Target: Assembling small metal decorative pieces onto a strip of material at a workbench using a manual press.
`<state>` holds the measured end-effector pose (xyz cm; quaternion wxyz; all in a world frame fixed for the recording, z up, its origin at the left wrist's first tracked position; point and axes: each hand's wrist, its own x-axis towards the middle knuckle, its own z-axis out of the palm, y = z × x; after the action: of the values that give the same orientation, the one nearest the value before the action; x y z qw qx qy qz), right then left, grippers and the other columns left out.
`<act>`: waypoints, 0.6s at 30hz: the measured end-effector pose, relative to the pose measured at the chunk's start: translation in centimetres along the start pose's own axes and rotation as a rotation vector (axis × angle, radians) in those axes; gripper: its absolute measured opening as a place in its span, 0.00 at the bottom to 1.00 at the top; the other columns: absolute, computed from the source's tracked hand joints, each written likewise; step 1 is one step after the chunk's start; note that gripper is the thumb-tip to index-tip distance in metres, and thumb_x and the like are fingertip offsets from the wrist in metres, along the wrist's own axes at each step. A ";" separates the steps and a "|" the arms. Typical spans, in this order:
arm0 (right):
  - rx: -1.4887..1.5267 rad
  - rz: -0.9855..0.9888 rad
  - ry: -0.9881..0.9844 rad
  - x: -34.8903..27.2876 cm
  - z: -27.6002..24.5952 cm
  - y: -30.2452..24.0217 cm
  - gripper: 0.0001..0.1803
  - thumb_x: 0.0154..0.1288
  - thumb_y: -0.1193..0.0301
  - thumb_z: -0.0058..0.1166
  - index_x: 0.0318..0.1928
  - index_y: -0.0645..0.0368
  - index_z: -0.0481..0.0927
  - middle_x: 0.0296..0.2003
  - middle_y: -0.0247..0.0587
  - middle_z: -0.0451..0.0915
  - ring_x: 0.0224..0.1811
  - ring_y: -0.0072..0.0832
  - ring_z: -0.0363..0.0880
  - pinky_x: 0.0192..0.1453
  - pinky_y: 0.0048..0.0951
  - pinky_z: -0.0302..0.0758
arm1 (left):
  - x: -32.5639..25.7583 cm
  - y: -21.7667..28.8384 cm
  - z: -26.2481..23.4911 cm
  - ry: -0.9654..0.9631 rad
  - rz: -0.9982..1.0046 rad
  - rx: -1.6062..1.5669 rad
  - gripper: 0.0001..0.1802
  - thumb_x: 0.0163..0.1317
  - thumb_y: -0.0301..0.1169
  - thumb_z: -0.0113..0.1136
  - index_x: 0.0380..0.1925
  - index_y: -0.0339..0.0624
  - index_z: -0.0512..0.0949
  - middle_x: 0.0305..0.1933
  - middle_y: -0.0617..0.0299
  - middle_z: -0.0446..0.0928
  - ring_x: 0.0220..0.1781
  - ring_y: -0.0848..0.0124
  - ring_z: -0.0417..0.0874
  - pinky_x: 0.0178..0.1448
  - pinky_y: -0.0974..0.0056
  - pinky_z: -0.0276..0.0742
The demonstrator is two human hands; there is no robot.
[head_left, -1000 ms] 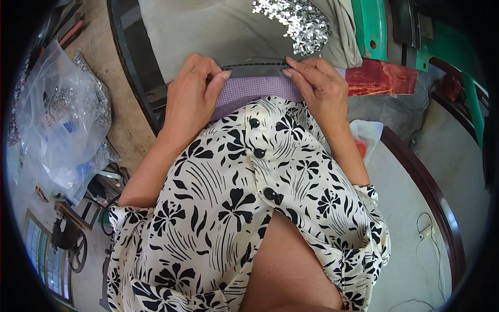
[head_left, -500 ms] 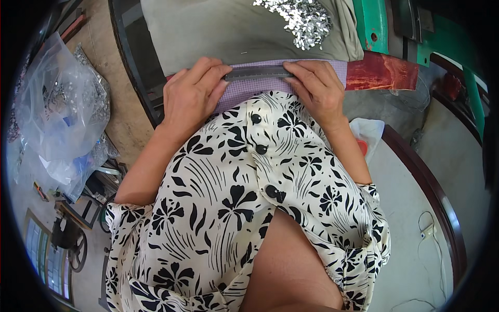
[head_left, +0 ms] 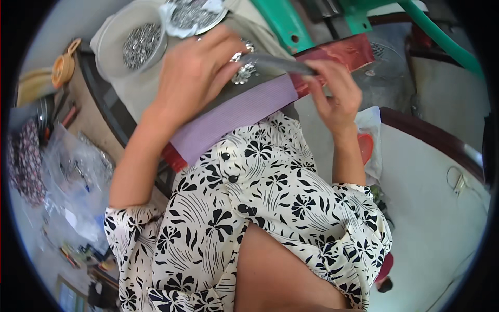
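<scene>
Beyond the purple cloth's (head_left: 236, 117) far edge, toward its right end, the dark strip (head_left: 275, 63) stretched between two hands. The left hand (head_left: 195, 65), blurred, was closed on its left end; the right hand (head_left: 338, 96) pinched its right end between thumb and fingers. Past the cloth, partly behind the strip, lay shiny metal bits (head_left: 240, 79); farther beyond the cloth's left part stood a bowl (head_left: 110, 52).

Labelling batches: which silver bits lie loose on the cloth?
The pile beside the left hand; the others sit contained, in the tub and the dish.
</scene>
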<state>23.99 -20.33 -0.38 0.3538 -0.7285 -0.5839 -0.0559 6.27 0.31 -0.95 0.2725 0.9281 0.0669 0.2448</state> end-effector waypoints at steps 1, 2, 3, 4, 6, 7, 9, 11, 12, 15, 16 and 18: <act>-0.053 0.010 0.060 0.4 -1.0 0.5 0.14 0.54 0.84 0.67 0.43 0.66 0.84 0.39 0.45 0.85 0.38 0.34 0.83 0.42 0.29 0.79 | 2.6 -0.4 0.3 -0.005 0.071 -0.012 0.12 0.57 0.26 0.67 0.42 0.43 0.81 0.45 0.62 0.80 0.36 0.59 0.82 0.39 0.61 0.77; -0.108 0.020 0.119 0.6 -1.8 1.0 0.14 0.54 0.84 0.67 0.43 0.66 0.84 0.39 0.45 0.85 0.38 0.33 0.83 0.42 0.28 0.79 | 5.1 -0.6 0.8 -0.010 0.143 -0.025 0.12 0.58 0.26 0.67 0.42 0.44 0.81 0.45 0.63 0.79 0.36 0.59 0.82 0.39 0.61 0.77; -0.110 0.067 0.182 0.7 -2.3 1.3 0.14 0.55 0.83 0.67 0.43 0.67 0.84 0.39 0.44 0.85 0.37 0.32 0.83 0.42 0.28 0.79 | 7.2 -0.7 1.1 -0.013 0.193 -0.006 0.11 0.58 0.27 0.66 0.42 0.44 0.80 0.44 0.64 0.78 0.37 0.59 0.82 0.40 0.59 0.77; -0.127 0.065 0.204 0.9 -2.6 2.0 0.14 0.55 0.83 0.67 0.43 0.67 0.84 0.39 0.44 0.85 0.37 0.32 0.83 0.42 0.28 0.79 | 9.6 -0.1 0.9 -0.055 0.247 -0.013 0.09 0.57 0.27 0.65 0.38 0.41 0.81 0.41 0.59 0.78 0.36 0.55 0.82 0.39 0.56 0.77; -0.245 0.046 0.309 1.4 -1.6 2.0 0.14 0.55 0.76 0.69 0.44 0.59 0.86 0.35 0.39 0.83 0.29 0.28 0.82 0.28 0.25 0.76 | 12.0 -1.6 0.4 -0.107 0.368 0.032 0.07 0.55 0.28 0.65 0.34 0.41 0.79 0.39 0.56 0.74 0.34 0.52 0.82 0.36 0.51 0.77; -0.230 0.099 0.330 2.1 -1.2 1.7 0.13 0.56 0.75 0.70 0.43 0.59 0.86 0.33 0.39 0.82 0.28 0.28 0.82 0.28 0.26 0.76 | 13.1 -2.9 0.8 -0.110 0.396 0.069 0.09 0.55 0.28 0.65 0.36 0.41 0.79 0.39 0.56 0.75 0.34 0.52 0.81 0.36 0.51 0.77; -0.229 0.066 0.370 3.2 -0.5 2.1 0.12 0.56 0.74 0.69 0.42 0.60 0.85 0.31 0.40 0.82 0.27 0.29 0.83 0.28 0.29 0.77 | 15.0 -3.4 0.3 -0.156 0.468 0.170 0.11 0.58 0.27 0.64 0.41 0.39 0.80 0.40 0.59 0.79 0.34 0.57 0.84 0.36 0.56 0.81; -0.242 0.100 0.371 3.7 0.1 2.3 0.12 0.56 0.72 0.69 0.40 0.61 0.85 0.31 0.42 0.82 0.27 0.31 0.84 0.30 0.29 0.78 | 15.7 -4.1 0.6 -0.157 0.475 0.220 0.11 0.58 0.27 0.64 0.41 0.41 0.80 0.41 0.62 0.78 0.36 0.58 0.83 0.38 0.56 0.80; -0.227 0.152 0.353 3.7 0.1 2.0 0.12 0.56 0.72 0.70 0.40 0.61 0.85 0.31 0.42 0.82 0.27 0.31 0.84 0.31 0.29 0.78 | 16.0 -4.2 0.7 -0.161 0.465 0.264 0.11 0.58 0.27 0.64 0.42 0.44 0.80 0.43 0.65 0.77 0.38 0.59 0.83 0.41 0.56 0.78; -0.220 0.172 0.354 3.1 -0.3 1.7 0.11 0.55 0.73 0.69 0.40 0.61 0.85 0.30 0.41 0.82 0.27 0.31 0.85 0.31 0.28 0.79 | 16.3 -3.4 0.5 -0.203 0.488 0.294 0.11 0.58 0.27 0.63 0.42 0.43 0.80 0.44 0.65 0.77 0.39 0.58 0.83 0.40 0.54 0.79; -0.230 0.173 0.338 2.8 -0.6 1.4 0.11 0.56 0.73 0.69 0.40 0.61 0.85 0.30 0.40 0.82 0.27 0.29 0.85 0.31 0.28 0.79 | 16.2 -2.6 0.1 -0.223 0.491 0.302 0.10 0.57 0.27 0.64 0.41 0.43 0.81 0.44 0.65 0.77 0.39 0.58 0.83 0.40 0.54 0.78; -0.205 0.214 0.340 1.9 -1.1 0.4 0.11 0.56 0.73 0.69 0.40 0.61 0.85 0.30 0.39 0.82 0.27 0.29 0.85 0.31 0.28 0.78 | 16.2 -1.5 -0.1 -0.259 0.555 0.278 0.10 0.57 0.27 0.64 0.40 0.43 0.81 0.43 0.65 0.77 0.39 0.58 0.83 0.40 0.55 0.78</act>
<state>25.34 -19.47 1.21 0.3753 -0.7985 -0.4265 -0.1990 20.37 5.82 5.07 0.0722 0.9626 -0.1908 0.1783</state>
